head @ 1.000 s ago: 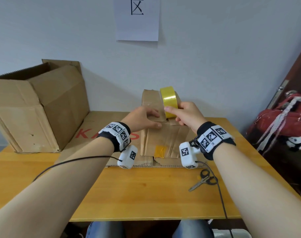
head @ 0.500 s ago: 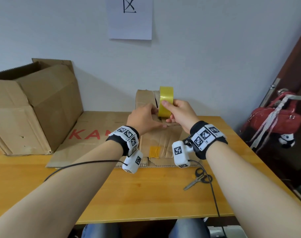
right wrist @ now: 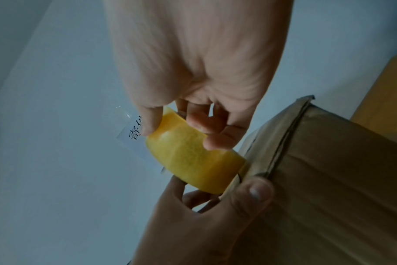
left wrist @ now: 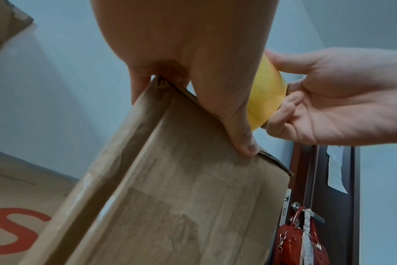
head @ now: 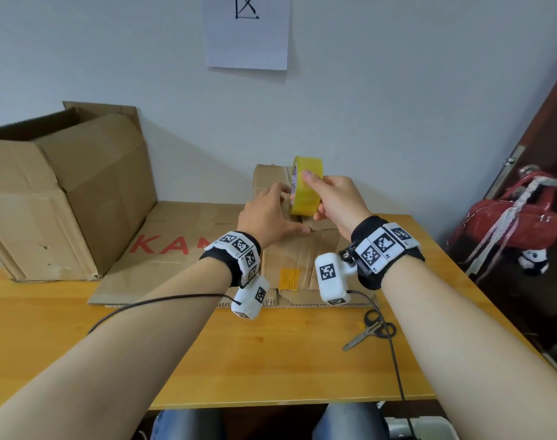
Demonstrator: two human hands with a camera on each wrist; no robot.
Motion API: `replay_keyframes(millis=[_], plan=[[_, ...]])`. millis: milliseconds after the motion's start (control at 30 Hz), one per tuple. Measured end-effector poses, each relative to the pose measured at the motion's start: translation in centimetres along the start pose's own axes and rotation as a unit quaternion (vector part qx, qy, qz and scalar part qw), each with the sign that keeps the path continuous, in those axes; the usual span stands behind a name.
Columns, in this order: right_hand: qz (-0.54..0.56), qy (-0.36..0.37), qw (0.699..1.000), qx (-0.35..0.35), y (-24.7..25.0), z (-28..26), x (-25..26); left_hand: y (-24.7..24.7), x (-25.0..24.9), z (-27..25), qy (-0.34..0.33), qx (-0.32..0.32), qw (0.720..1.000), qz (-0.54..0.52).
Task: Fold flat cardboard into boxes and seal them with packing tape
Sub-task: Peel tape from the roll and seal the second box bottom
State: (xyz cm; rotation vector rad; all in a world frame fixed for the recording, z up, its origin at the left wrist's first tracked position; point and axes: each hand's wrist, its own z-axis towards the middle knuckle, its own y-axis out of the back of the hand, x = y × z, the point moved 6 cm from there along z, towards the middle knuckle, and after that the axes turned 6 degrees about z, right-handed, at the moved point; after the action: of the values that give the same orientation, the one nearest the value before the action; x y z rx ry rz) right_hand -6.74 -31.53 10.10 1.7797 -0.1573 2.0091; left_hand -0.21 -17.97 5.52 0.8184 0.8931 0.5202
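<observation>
Above the creased cardboard box [head: 298, 249], the right hand [head: 336, 198] grips a glossy yellow tape roll [head: 305, 190] while the left hand [head: 267, 217] presses flat

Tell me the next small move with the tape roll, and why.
Probably pull the roll toward you along the small box's top seam. The right hand grips it just above the closed flaps, while the left hand presses them flat.

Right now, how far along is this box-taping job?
Done: the small box is folded up, flaps closed. In hand: the left hand presses the flaps while the right hand holds the yellow tape roll above the seam. Left: taping and cutting; the scissors lie untouched.
</observation>
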Motion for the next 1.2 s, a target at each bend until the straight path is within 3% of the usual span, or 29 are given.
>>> replay_keyframes(millis=[700,933,1200], plan=[[0.091,-0.062,0.994,0.011,1.1,-4.3,2.3,-0.6,-0.1,-0.5,-0.013,-0.016,1.0,0.022],[0.056,-0.048,0.997,0.036,0.3,-4.0,1.9,-0.7,-0.6,-1.0,-0.028,-0.02,0.998,0.05],[0.024,-0.022,0.999,0.02,-0.1,-4.2,0.9,-1.1,0.2,-1.5,-0.03,-0.039,0.999,0.008]])
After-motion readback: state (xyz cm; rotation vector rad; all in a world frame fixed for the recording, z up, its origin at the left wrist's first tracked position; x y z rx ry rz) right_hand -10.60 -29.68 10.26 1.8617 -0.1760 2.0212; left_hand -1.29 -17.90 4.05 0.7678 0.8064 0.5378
